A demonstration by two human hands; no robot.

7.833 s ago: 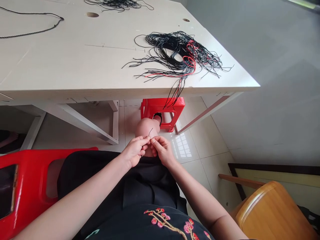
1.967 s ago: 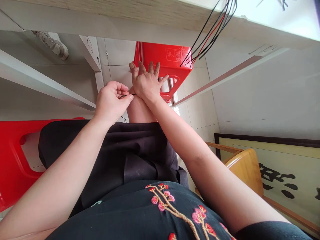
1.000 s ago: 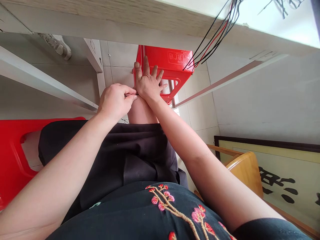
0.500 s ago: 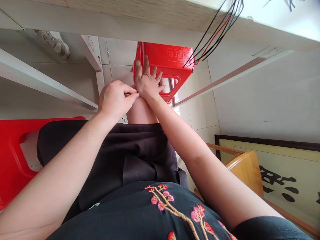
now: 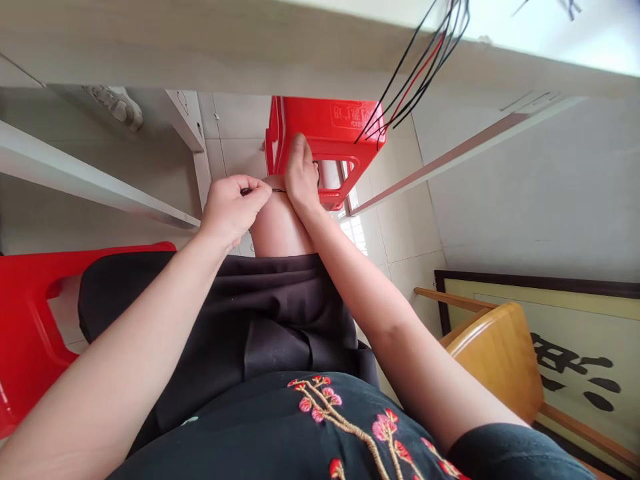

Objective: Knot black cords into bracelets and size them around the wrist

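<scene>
My left hand [image 5: 231, 208] is closed in a pinch beside my bare knee [image 5: 277, 227]. Between its thumb and fingers is a thin black cord [image 5: 279, 191], which runs a short way across the knee toward my right hand [image 5: 302, 179]. That hand rests on the knee's far right side, fingers stretched forward and close together, seen edge-on and slightly blurred. The cord disappears beneath its palm. A small dark bit shows just right of the fingers; whether it belongs to the cord I cannot tell. Dark cloth [image 5: 280, 307] covers my lap.
A red plastic stool [image 5: 367, 140] stands just beyond my right hand. Black and red wires [image 5: 415, 87] hang over the table edge [image 5: 200, 63]. Another red stool [image 5: 25, 287] is at left, a wooden chair [image 5: 505, 353] at right. Another person's shoe [image 5: 120, 110] shows under the table.
My right hand has turned onto its side, its spread fingers drawn together. The hands are slightly farther apart, with a bit of cord showing between them. The view has shifted a little.
</scene>
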